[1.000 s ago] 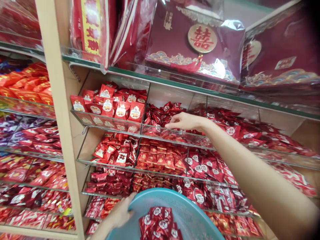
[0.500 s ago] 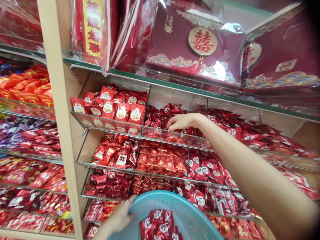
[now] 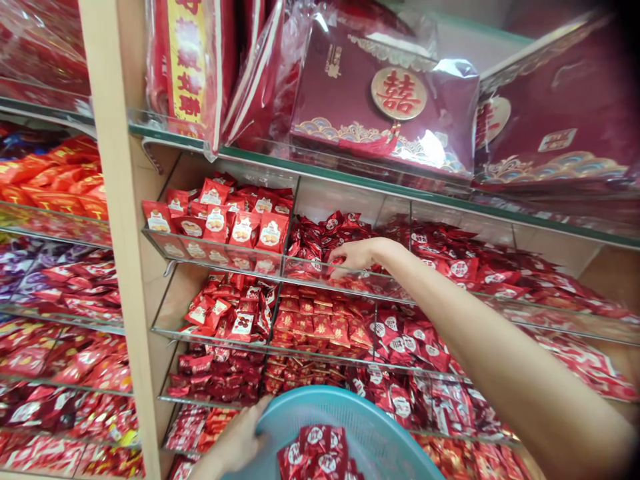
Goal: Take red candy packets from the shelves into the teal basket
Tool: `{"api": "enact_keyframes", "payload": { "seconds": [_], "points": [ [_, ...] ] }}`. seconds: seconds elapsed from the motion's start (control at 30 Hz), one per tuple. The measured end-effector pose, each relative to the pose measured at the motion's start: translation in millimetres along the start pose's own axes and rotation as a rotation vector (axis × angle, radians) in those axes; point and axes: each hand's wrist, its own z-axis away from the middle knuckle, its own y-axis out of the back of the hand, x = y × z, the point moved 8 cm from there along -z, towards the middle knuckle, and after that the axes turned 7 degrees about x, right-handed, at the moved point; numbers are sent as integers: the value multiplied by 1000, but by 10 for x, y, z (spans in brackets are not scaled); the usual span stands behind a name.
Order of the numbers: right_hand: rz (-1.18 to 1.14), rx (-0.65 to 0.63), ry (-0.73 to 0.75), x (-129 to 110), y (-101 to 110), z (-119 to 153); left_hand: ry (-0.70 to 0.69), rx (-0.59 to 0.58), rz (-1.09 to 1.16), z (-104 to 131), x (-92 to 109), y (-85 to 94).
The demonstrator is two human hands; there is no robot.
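My right hand [image 3: 354, 257] reaches into the upper compartment of dark red candy packets [image 3: 313, 250]. Its fingers are curled down among them behind the clear front lip, so what they grip is partly hidden. Low in the view, my left hand [image 3: 239, 430] grips the rim of a blue plastic basket [image 3: 345, 400]. Inside the basket lies a small pile of dark red packets [image 3: 320, 453] with round white labels.
Left of my right hand sit red biscuit packets [image 3: 215, 223]. A green-edged glass shelf [image 3: 340, 167] above holds boxed maroon gift bags [image 3: 345, 100]. Lower tiers carry more red packets [image 3: 320, 323]. A wooden upright [image 3: 113, 200] divides off the left shelves.
My right hand has sunk slightly deeper among the dark red packets, its fingers lower behind the lip. The view has shifted a little; my left hand stays on the basket rim.
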Motion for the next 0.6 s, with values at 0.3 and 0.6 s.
{"api": "enact_keyframes", "payload": {
  "seconds": [0.3, 0.6],
  "points": [
    [-262, 206, -49, 258, 231, 163, -38, 1, 20, 3, 38, 10],
    [-125, 118, -103, 269, 110, 171, -26, -5, 14, -8, 26, 6]
  ]
}}
